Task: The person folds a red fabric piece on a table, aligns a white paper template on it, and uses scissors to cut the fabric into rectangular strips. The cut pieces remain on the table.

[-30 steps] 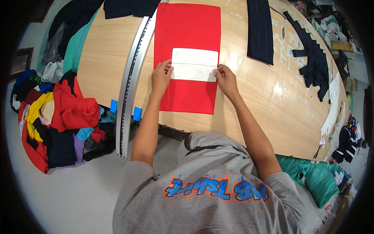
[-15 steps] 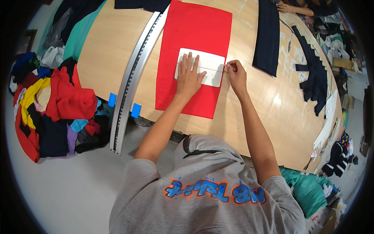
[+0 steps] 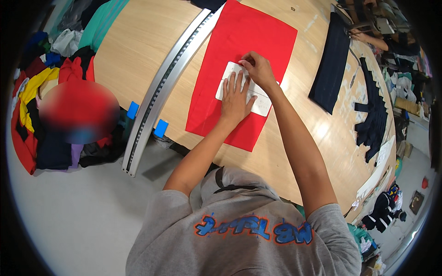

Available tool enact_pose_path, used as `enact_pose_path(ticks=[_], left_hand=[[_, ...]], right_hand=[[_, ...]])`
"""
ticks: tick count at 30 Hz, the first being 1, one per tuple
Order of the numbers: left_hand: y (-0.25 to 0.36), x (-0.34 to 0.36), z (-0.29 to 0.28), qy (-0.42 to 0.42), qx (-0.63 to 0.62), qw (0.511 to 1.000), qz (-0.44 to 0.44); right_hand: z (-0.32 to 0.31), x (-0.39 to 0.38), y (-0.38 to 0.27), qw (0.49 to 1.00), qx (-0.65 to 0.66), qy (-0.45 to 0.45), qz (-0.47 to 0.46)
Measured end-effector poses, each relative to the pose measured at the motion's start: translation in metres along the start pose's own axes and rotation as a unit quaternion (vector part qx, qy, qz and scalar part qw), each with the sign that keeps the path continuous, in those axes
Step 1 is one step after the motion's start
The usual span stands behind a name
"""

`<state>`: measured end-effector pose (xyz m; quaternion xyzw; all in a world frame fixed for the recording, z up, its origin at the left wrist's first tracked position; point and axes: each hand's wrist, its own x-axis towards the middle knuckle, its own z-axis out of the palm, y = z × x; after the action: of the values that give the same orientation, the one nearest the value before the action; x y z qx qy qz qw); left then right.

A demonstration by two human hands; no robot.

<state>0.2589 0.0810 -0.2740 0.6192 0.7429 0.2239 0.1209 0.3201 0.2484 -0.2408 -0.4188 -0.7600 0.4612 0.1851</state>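
Observation:
A long red fabric piece (image 3: 258,30) lies flat on the wooden table (image 3: 152,34). On it rests a white rectangular card-like template (image 3: 261,104), slightly askew, with a line across it. My left hand (image 3: 235,102) presses down on the template, fingers spread and pointing away from me. At the template's far edge my right hand (image 3: 258,70) is pinched, its fingertips close to the red fabric. Whatever lies between those fingertips is too small to make out. The right wrist covers part of the template.
A long metal rail (image 3: 161,83) with blue end pieces crosses the table at left. Heaped coloured cloth (image 3: 53,147) sits beyond the left edge. Dark fabric panels (image 3: 330,64) and dark strips (image 3: 372,115) lie at right, where another person's hand (image 3: 361,37) touches the table.
My right hand has moved from the template's right edge to its far edge, still pinched. My left hand stays flat on the template. The whole view has turned and shifted somewhat.

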Motion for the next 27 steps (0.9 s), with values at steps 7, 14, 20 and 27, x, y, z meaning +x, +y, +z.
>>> enact_pose_path(ticks=[7, 14, 20, 27], left_hand=[[0.001, 0.003, -0.003, -0.036, -0.031, 0.998, -0.033], [0.001, 0.005, -0.002, -0.031, -0.014, 0.999, -0.029], [0.002, 0.003, 0.0, -0.012, 0.003, 1.0, -0.02], [0.002, 0.003, 0.002, -0.006, 0.0, 1.0, -0.019]], right_hand=[[0.021, 0.021, -0.02, 0.997, -0.054, -0.058, -0.007], [0.016, 0.026, -0.022, 0.975, -0.182, -0.115, -0.052], [-0.017, 0.001, 0.009, 0.949, -0.251, -0.098, -0.167], [-0.119, -0.068, 0.04, 0.927, -0.336, -0.115, -0.121]])
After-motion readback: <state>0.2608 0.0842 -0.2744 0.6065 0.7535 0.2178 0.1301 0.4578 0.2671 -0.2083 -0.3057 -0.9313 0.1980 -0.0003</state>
